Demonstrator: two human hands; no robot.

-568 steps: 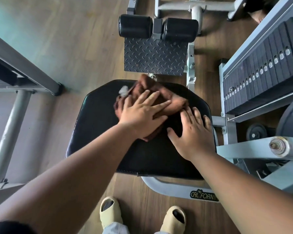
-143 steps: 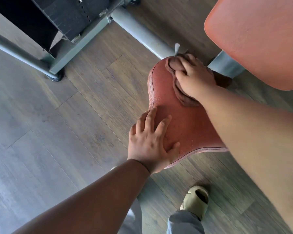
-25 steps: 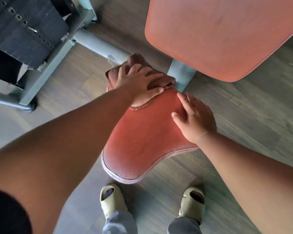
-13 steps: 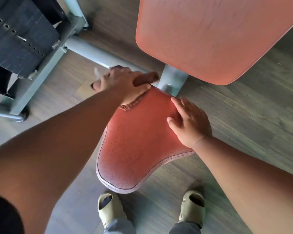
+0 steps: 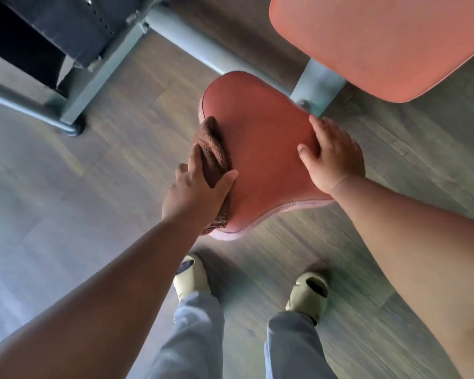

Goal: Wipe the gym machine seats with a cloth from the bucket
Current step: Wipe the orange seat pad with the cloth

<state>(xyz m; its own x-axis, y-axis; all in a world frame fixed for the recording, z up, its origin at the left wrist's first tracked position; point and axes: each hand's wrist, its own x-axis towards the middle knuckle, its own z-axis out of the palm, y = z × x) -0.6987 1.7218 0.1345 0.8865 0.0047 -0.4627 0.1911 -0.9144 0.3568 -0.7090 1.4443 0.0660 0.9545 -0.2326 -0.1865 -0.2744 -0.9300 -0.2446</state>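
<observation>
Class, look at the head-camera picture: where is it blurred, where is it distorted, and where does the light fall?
Head view: soft motion blur on the shoes and floor planks; wide-angle stretch swells both forearms at the bottom corners; bright light on the right hand, while the left hand gripping the cloth against the red seat is shaded.

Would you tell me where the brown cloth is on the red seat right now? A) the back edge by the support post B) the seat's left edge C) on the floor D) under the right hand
B: the left hand presses the brown cloth against the red seat's left edge.
</observation>
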